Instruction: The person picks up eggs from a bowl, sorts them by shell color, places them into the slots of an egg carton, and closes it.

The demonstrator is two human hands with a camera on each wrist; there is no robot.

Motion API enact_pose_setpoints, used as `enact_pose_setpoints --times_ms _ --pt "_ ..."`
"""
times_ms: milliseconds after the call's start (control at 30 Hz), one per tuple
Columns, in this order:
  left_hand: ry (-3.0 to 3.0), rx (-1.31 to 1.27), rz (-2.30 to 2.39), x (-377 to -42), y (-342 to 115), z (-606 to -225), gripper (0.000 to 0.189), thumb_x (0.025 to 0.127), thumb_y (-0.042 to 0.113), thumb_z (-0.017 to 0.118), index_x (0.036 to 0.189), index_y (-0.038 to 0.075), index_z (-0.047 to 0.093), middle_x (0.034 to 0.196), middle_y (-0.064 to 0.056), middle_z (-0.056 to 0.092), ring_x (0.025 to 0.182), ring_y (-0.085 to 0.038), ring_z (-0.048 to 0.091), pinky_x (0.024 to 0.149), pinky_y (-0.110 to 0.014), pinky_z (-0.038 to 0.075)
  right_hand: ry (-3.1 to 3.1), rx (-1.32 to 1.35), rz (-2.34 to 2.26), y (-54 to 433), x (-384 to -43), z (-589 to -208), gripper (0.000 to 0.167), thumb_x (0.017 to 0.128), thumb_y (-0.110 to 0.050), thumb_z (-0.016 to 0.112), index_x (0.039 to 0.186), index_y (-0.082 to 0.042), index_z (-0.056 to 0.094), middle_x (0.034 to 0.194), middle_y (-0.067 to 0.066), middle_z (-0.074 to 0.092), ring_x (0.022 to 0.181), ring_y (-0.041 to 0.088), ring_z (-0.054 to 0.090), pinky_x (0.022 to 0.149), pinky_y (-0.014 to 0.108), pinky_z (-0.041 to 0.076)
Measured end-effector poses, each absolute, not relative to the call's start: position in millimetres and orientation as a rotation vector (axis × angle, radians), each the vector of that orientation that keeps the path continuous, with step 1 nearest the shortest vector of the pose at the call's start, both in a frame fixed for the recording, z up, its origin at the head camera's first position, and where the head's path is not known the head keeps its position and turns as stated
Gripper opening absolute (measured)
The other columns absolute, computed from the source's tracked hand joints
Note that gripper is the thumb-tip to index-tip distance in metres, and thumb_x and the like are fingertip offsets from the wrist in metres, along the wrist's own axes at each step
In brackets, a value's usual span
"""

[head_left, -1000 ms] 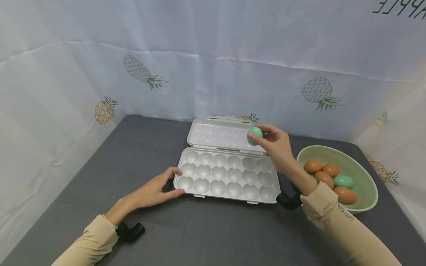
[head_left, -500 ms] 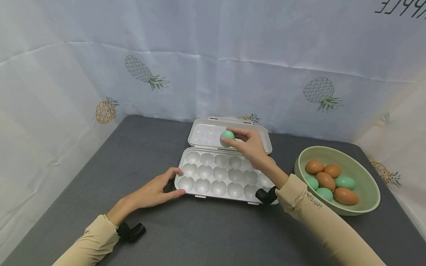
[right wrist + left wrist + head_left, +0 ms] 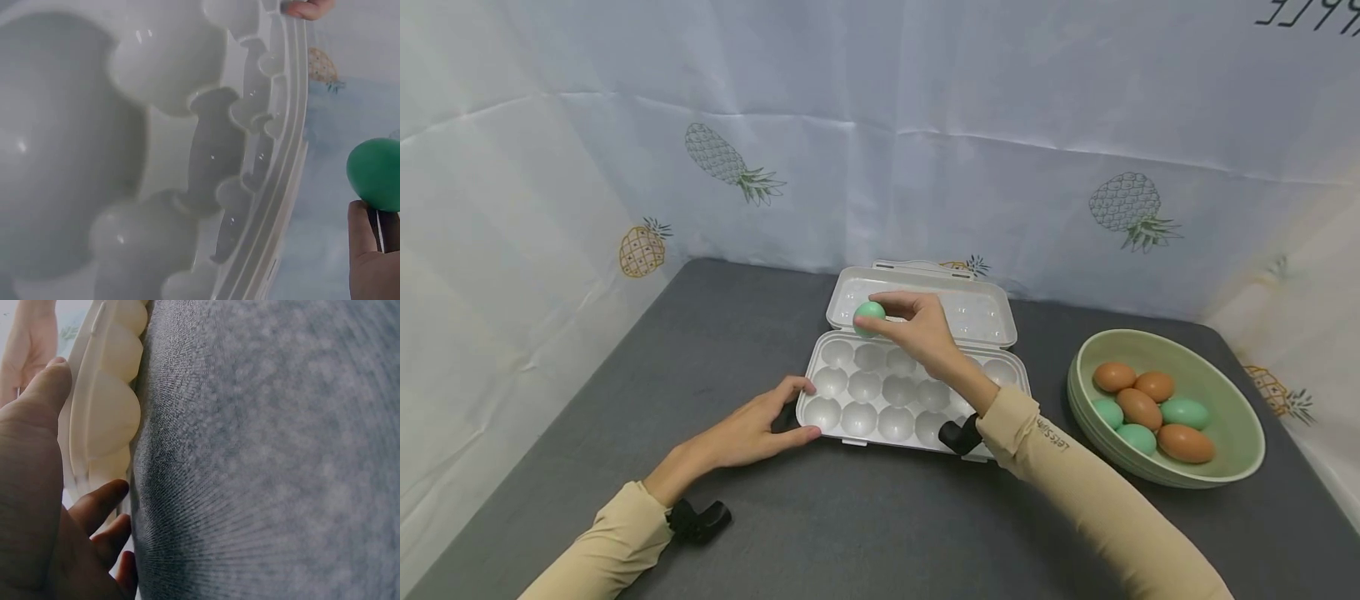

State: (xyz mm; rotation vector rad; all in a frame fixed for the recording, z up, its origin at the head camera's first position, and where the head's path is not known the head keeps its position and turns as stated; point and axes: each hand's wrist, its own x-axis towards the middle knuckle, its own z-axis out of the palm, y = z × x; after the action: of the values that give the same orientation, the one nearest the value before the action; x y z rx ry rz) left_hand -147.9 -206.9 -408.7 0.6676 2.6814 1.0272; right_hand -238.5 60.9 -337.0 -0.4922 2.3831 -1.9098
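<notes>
Held up at the far left of the white egg carton is a green egg, pinched between the thumb and fingers of my right hand. The right wrist view shows that egg beyond the carton's rim. Empty cups show in the carton; my right forearm hides some at the right. My left hand holds the carton's front left corner, thumb at the front edge and a fingertip on the left rim. In the left wrist view its fingers lie against the carton's end, close over the grey table.
The carton's lid lies open behind it. A pale green bowl at the right holds several brown and green eggs. White pineapple-print cloth hangs behind the grey tabletop.
My right hand has carried the green egg leftward from the carton's right side to its far left. My left hand stays at the corner. The bowl's eggs came into fuller view.
</notes>
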Motion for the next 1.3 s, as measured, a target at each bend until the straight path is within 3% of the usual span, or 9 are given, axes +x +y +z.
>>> enact_pose_setpoints --times_ms 200,367,533,767,1133,1300 --pt "2.677 0.663 1.033 -147.3 -207.0 -408.0 0.056 0.098 0.05 0.066 0.138 0.02 0.042 0.147 -0.016 0.056 0.14 -0.035 0.053 0.109 -0.059 0.043 2.316 -0.454 -1.911 46.6 -239.9 -343.6 0.037 0.083 -0.011 0.085 0.118 -0.005 0.075 0.123 0.014 0.074 0.121 0.025 0.069 0.091 0.029 0.057" --pt "2.676 0.665 1.028 -147.0 -206.2 -408.3 0.056 0.098 0.05 0.065 0.139 0.019 0.042 0.147 -0.015 0.055 0.14 -0.036 0.053 0.109 -0.059 0.044 2.255 -0.379 -1.887 36.1 -240.4 -351.9 0.042 0.081 -0.007 0.085 0.121 -0.001 0.073 0.127 0.014 0.073 0.123 0.027 0.069 0.089 0.026 0.057" --pt "2.678 0.678 1.035 -147.0 -205.7 -408.7 0.055 0.098 0.049 0.066 0.138 0.019 0.042 0.147 -0.016 0.055 0.139 -0.036 0.053 0.109 -0.059 0.044 2.238 -0.415 -1.829 28.2 -242.0 -358.6 0.045 0.083 -0.008 0.085 0.124 0.001 0.071 0.125 0.015 0.073 0.122 0.025 0.069 0.088 0.022 0.056" --pt "2.678 0.679 1.039 -147.1 -205.4 -409.1 0.055 0.098 0.049 0.066 0.138 0.019 0.042 0.148 -0.016 0.054 0.14 -0.036 0.052 0.11 -0.058 0.043 2.325 -0.525 -1.654 25.9 -242.8 -361.2 0.044 0.084 -0.012 0.085 0.125 -0.001 0.071 0.125 0.013 0.074 0.119 0.027 0.07 0.091 0.027 0.058" --pt "2.679 0.674 1.043 -147.5 -206.2 -409.4 0.056 0.098 0.049 0.066 0.139 0.019 0.042 0.149 -0.016 0.054 0.141 -0.036 0.051 0.11 -0.059 0.043 2.407 -0.492 -1.561 25.5 -243.2 -364.5 0.037 0.082 -0.014 0.087 0.117 -0.005 0.077 0.111 0.013 0.078 0.103 0.021 0.076 0.079 0.021 0.055" --pt "2.666 0.671 1.045 -147.6 -205.1 -408.1 0.056 0.098 0.049 0.066 0.139 0.018 0.042 0.149 -0.017 0.053 0.141 -0.036 0.051 0.111 -0.059 0.043 2.432 -0.519 -1.51 26.7 -245.3 -365.8 0.038 0.082 -0.014 0.087 0.117 -0.005 0.076 0.111 0.013 0.078 0.101 0.021 0.077 0.08 0.023 0.057"
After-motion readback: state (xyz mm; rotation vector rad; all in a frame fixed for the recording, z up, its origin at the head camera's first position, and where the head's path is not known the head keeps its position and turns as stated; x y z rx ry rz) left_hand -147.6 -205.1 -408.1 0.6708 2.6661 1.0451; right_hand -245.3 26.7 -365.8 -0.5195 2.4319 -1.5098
